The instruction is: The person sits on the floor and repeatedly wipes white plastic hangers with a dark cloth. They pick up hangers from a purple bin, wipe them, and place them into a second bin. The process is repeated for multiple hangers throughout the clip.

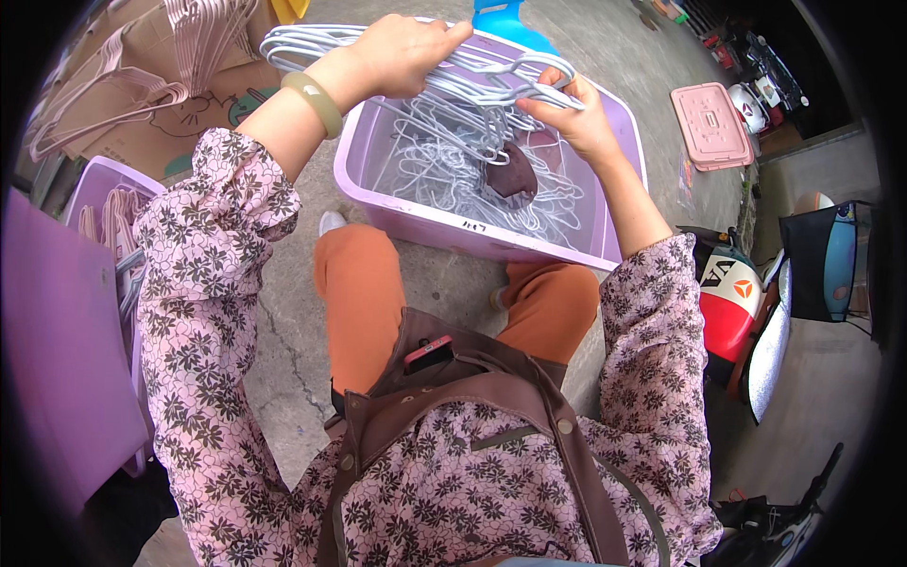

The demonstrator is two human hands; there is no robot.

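Observation:
A bundle of pale grey-white clothes hangers (463,83) is held up level over a purple plastic tub (425,210). My left hand (411,55), a green bangle (316,102) on its wrist, is closed over the middle of the bundle from above. Fingers of my right hand (584,118) grip the bundle's right end, around the hooks. Below, in the tub, lies a tangled heap of similar pale hangers (425,161). Among them sits a dark brown rounded object (511,178) whose kind I cannot make out. Part of the heap is hidden by the bundle.
Pink hangers (113,71) rest against a cardboard box (189,118) at the far left. Nearer on that side stands another purple tub (90,184) with more hangers. A blue plastic piece (510,26) is beyond the tub. On the right lie a pink lid (710,128) and parked scooters (732,312).

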